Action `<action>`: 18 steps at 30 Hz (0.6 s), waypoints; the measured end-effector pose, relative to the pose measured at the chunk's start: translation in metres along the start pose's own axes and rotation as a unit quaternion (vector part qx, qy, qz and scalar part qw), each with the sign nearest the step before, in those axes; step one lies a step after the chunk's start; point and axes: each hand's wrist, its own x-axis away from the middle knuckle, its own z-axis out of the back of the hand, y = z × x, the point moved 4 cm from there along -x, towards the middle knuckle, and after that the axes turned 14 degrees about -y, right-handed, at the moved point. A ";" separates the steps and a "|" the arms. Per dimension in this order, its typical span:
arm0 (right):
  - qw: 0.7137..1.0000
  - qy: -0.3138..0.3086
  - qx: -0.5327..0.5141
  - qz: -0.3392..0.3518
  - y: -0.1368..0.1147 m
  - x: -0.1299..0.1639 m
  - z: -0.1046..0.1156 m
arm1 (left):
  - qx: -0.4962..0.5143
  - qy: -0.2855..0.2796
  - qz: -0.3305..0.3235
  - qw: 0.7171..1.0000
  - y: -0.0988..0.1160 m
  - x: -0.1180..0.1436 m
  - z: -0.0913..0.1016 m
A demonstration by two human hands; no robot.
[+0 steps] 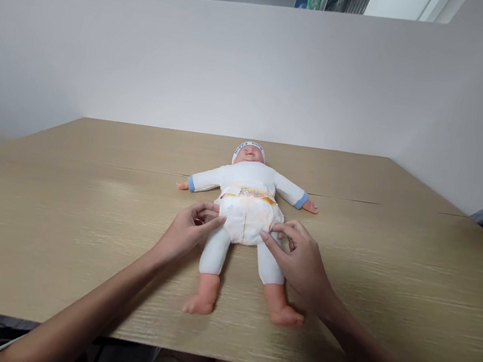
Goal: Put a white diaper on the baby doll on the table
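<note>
Wooden table (78, 228) carries a doll (246, 206) lying face up at centre. Left hand (184, 236) and right hand (297, 260) pinch the diaper (246, 221) sides; better pull both evenly.

table (78, 228): matt wood grain | doll (244, 206): white cloth suit, smooth plastic feet | diaper (247, 218): soft papery

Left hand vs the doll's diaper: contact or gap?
Touching. The head view shows the left hand with its fingers pinched against the left edge of the diaper on the doll; no gap is visible between them.
</note>
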 end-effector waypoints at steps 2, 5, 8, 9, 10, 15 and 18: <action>1.000 -0.020 -0.002 -0.008 0.007 0.002 0.008 | -0.049 0.000 -0.003 0.999 0.001 0.003 0.010; 1.000 0.009 0.024 -0.016 0.025 -0.006 0.029 | -0.173 0.030 -0.029 0.984 0.002 -0.003 0.032; 0.991 0.075 0.112 0.028 0.046 -0.037 0.047 | -0.359 0.080 -0.065 0.928 0.003 -0.028 0.053; 0.985 0.077 0.149 0.043 0.053 -0.052 0.049 | -0.413 0.095 -0.063 0.903 0.003 -0.040 0.058; 0.980 0.063 0.185 0.046 0.059 -0.068 0.048 | -0.457 0.105 -0.053 0.882 0.003 -0.054 0.063; 0.960 -0.065 0.269 -0.053 0.078 -0.135 0.028 | -0.547 0.068 0.042 0.833 -0.001 -0.113 0.071; 0.959 -0.074 0.261 -0.079 0.072 -0.147 0.020 | -0.551 0.062 0.065 0.829 0.003 -0.124 0.071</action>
